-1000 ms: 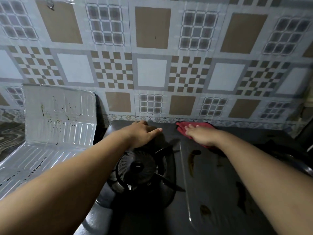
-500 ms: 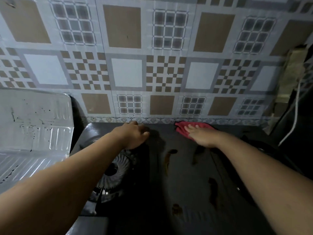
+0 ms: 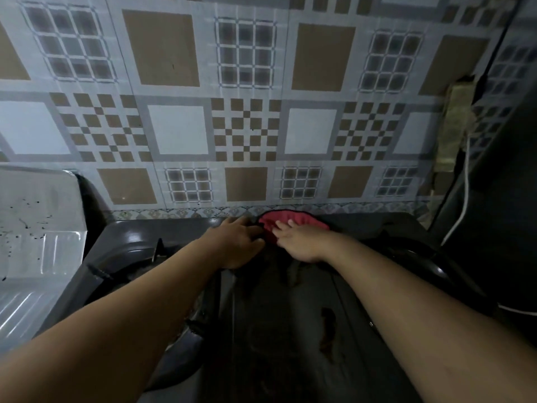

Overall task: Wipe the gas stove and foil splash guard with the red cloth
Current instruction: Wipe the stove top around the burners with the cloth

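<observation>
Head view: the red cloth (image 3: 293, 225) is pressed flat at the back edge of the gas stove (image 3: 279, 330).

The right hand (image 3: 300, 242) is laid on the cloth with fingers straight, nothing gripped; the left hand (image 3: 235, 242) rests just beside it on the stove top, fingers loosely bent and holding nothing. The cloth is bunched, its long axis running left to right along the tiled wall (image 3: 247, 112). Even pressure should be kept and strokes drawn toward the brown stains (image 3: 328, 330) nearer the person. The spattered foil splash guard (image 3: 37, 228), standing left of the stove, appears not yet wiped.
</observation>
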